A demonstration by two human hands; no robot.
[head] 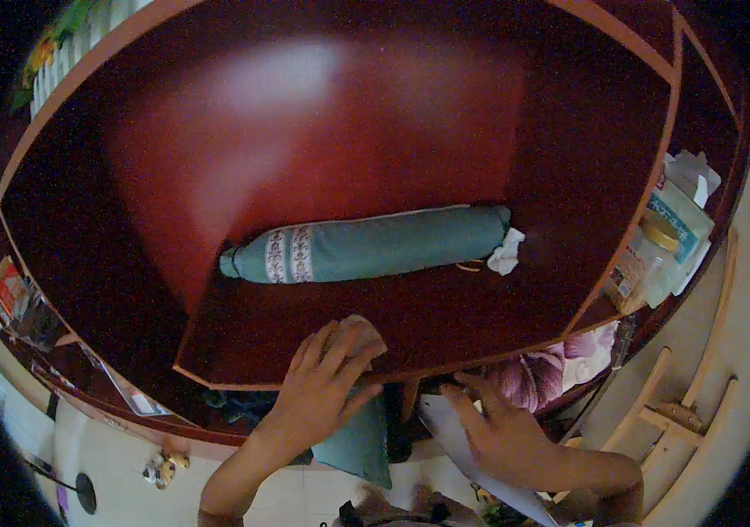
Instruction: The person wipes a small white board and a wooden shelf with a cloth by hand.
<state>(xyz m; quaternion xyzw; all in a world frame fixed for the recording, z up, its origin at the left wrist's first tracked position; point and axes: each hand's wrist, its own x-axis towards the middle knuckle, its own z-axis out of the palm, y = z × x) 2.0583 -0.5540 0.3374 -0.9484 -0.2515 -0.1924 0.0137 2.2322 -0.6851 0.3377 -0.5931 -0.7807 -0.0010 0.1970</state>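
Observation:
My left hand [325, 379] presses a crumpled pale cloth [368, 334] against the dark red wooden surface [263, 316] near its front edge. My right hand [493, 421] is just below that edge, fingers bent, beside a pale flat panel [454, 435]. Whether it grips the panel or only touches it, I cannot tell. Beyond my left hand lies a long teal fabric roll [375, 244] with two patterned white bands near its left end. A crumpled white tissue [507, 251] touches its right end. Below the edge a teal cloth [355, 441] hangs by my left wrist.
Lighter wooden trim [513, 361] borders the surface. At the right stand a jar with a yellow lid [659, 234] and several packages. Purple floral fabric [533, 379] lies under the edge, near my right hand. A wooden frame [671, 421] is at lower right, and papers [134, 395] are at left.

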